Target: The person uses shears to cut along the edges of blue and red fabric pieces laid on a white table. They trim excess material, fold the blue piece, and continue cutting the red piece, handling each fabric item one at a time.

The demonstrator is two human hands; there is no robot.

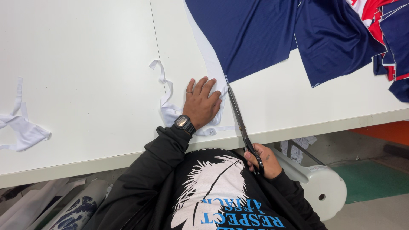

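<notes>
The navy blue fabric (251,34) lies at the upper centre of the frame on the white table (85,64), with a white fabric margin (211,64) along its left edge. The black scissors (238,115) point up to its lower corner; the right hand (260,159), at the lower centre, grips their handles. The left hand (202,103) presses flat with spread fingers on the white margin. White scraps (21,127) lie at the left.
</notes>
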